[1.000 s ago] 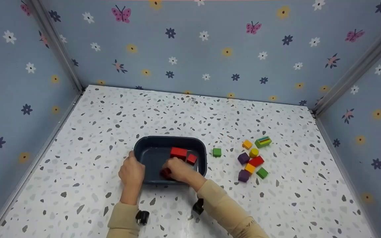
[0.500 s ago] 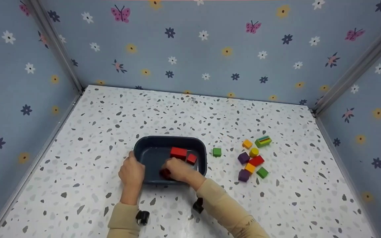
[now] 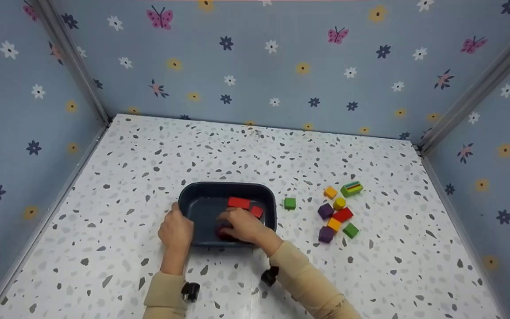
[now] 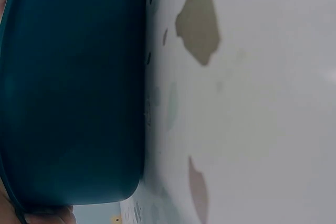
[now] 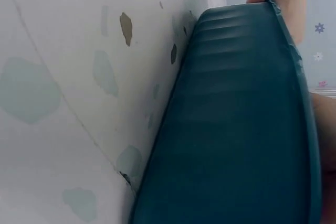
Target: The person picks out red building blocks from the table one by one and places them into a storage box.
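Note:
My left hand point(image 3: 176, 228) grips the left rim of a dark blue tray point(image 3: 193, 244). Its fingertips point(image 4: 52, 217) curl over that rim in the left wrist view. Inside the tray, toward the front, my right hand point(image 3: 242, 226) holds a dark red block point(image 3: 224, 233) between thumb and fingers; the hand and shadow hide much of the block. Behind that hand lie a red rectangular block point(image 3: 238, 202) and a smaller red block point(image 3: 256, 212). The right wrist view mostly takes in the tray's outer wall point(image 5: 236, 103), so the held block is hidden there.
Just right of the tray sits a green cube point(image 3: 290, 203). Farther right is a loose group of blocks, including a purple one point(image 3: 326, 234), a red one point(image 3: 343, 215), a yellow cylinder point(image 3: 339, 203) and a striped green one point(image 3: 352, 189). Flowered walls enclose the speckled tabletop point(image 3: 148, 150).
My right hand has shifted slightly right, and its thumb and fingers look more spread around the dark red block. My left hand and the tray have stayed put.

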### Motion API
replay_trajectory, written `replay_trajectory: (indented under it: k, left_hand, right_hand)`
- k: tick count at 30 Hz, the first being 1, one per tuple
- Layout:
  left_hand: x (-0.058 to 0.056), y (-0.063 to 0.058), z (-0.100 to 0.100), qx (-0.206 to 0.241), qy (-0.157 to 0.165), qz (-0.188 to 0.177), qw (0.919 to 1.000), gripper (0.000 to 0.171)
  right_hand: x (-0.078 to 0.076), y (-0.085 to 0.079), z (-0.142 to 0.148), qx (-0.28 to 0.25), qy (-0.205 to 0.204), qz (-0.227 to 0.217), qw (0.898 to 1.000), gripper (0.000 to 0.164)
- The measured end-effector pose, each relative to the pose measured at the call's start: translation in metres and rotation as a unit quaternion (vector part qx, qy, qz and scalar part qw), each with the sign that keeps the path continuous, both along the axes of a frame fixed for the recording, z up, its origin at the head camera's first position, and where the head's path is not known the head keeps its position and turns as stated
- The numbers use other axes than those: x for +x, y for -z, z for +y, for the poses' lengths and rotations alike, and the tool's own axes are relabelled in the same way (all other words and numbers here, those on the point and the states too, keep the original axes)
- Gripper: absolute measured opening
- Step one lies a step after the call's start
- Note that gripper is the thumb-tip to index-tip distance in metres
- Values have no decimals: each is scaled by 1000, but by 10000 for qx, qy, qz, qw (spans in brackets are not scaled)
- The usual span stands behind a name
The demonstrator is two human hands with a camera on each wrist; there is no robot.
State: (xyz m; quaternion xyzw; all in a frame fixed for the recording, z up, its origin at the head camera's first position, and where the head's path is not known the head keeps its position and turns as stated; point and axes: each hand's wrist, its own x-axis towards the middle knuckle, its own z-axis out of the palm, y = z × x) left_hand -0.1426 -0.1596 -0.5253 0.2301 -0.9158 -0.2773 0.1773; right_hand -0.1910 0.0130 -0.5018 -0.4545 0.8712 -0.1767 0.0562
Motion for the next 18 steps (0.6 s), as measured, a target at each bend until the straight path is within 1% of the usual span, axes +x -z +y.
replay_trajectory:
  k: [5,9,13,18]
  left_hand:
    - [0,0,0,8,16,-39,10000,37]
    - [0,0,0,28,28,-50,10000,37]
    - [0,0,0,38,26,-91,9999,38]
    - [0,0,0,9,17,-23,10000,38]
  right_hand:
    - [3,-2,9,-553,299,20,9980,26]
    - [5,-4,16,-1049,484,164,9932,23]
    - [8,-6,23,-1333,730,351,9878,19]
    - [11,-8,31,-1683,924,335,9808,15]
